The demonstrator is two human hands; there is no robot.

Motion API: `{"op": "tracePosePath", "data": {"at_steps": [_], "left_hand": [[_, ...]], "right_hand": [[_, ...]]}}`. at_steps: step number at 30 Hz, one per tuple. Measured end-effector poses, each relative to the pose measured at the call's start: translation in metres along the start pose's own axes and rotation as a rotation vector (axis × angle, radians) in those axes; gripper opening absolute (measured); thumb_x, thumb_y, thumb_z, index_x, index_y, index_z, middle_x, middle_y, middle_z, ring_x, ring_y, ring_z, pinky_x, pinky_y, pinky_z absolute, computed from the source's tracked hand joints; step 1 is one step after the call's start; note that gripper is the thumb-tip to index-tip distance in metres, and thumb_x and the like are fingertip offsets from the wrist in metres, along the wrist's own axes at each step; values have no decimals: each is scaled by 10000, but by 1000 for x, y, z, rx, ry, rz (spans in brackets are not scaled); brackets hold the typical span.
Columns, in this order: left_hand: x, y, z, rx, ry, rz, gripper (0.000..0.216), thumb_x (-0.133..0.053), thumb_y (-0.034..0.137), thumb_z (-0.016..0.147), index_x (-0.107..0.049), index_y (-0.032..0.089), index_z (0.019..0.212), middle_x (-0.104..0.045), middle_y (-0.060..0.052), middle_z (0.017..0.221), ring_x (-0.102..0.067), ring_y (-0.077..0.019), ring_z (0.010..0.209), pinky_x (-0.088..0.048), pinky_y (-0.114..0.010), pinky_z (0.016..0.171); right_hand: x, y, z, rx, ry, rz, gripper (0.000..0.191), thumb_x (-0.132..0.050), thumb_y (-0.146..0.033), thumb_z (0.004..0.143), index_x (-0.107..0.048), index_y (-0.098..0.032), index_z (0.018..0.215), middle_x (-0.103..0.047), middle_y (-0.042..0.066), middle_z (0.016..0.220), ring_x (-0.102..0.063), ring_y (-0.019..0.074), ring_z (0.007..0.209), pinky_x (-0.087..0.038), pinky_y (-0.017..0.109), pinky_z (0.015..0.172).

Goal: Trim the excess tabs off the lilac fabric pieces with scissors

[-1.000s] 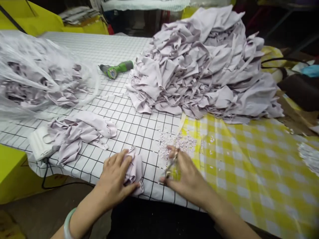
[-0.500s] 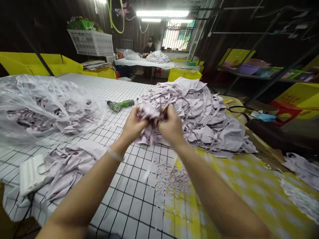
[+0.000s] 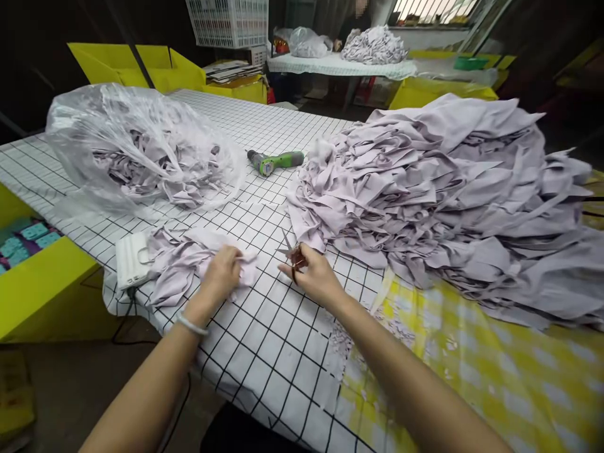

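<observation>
My left hand [image 3: 221, 272], with a pale bracelet at its wrist, is closed on a lilac cloth piece [image 3: 247, 269] at the right end of a small pile of lilac cloth pieces [image 3: 179, 258]. In my right hand [image 3: 317, 277] is a pair of scissors [image 3: 296, 257] with brown handles. The blades are parted and point up and away to the left. Beyond that hand rises a large heap of the same lilac cloth [image 3: 425, 189].
A clear plastic bag [image 3: 141, 145] of cloth lies at the left. A green-handled power tool [image 3: 278, 162] rests mid-table. A white box-shaped device [image 3: 132, 259] sits by the near edge. Tiny scraps litter a yellow checked cloth [image 3: 453, 371]. Another person [image 3: 355, 22] is at the far table.
Both hands were together on cloth before the big heap. They have parted: the left has moved with a piece to the small pile, the right has come lower with the scissors. The view has turned left.
</observation>
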State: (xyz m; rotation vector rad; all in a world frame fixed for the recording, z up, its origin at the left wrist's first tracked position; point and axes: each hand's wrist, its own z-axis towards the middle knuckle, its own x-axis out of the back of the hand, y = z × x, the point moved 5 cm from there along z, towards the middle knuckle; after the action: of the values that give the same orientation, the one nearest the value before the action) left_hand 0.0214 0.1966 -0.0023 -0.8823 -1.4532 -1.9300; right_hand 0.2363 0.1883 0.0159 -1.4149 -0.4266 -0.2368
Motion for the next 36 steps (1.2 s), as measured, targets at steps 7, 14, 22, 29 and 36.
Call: {"op": "tracePosePath", "data": {"at_steps": [7, 14, 22, 29, 36], "left_hand": [[1, 41, -63, -231, -58, -98, 190, -477, 123, 891, -631, 190, 980, -691, -67, 970, -663, -186, 932, -569, -316, 840], [24, -19, 15, -83, 41, 152, 387, -520, 29, 752, -683, 186, 1066, -605, -150, 1263, -488, -348, 1268, -388, -562, 1097], [28, -28, 74, -50, -176, 279, 187, -504, 68, 761, -647, 184, 725, -649, -100, 880, -602, -256, 884, -505, -385, 882], [39, -43, 63, 52, -162, 320, 65, -639, 183, 742, -641, 184, 807, -656, -113, 969, -569, -317, 1023, -470, -446, 943], [69, -10, 51, 1, -86, 168, 86, -555, 262, 878, -589, 188, 848, -660, -71, 939, -603, -236, 952, -492, -375, 886]], "right_hand": [[-28, 9, -34, -198, -86, 92, 255, -673, -407, 780, -522, -221, 870, -652, 27, 912, -599, 177, 785, -503, 331, 739], [-26, 14, -37, -116, 112, -145, 199, -679, -336, 768, -520, -246, 843, -661, 50, 926, -569, 259, 933, -476, 401, 834], [-15, 11, -53, -156, 112, -110, 189, -640, -369, 799, -545, -239, 898, -666, 50, 974, -593, 241, 927, -487, 390, 825], [-23, 11, -59, -220, 27, -22, 220, -648, -379, 787, -527, -230, 896, -679, 62, 1028, -596, 222, 891, -490, 383, 816], [-19, 8, -68, -194, 52, 30, 231, -672, -386, 807, -581, -219, 937, -676, 68, 1044, -602, 217, 894, -494, 393, 836]]}}
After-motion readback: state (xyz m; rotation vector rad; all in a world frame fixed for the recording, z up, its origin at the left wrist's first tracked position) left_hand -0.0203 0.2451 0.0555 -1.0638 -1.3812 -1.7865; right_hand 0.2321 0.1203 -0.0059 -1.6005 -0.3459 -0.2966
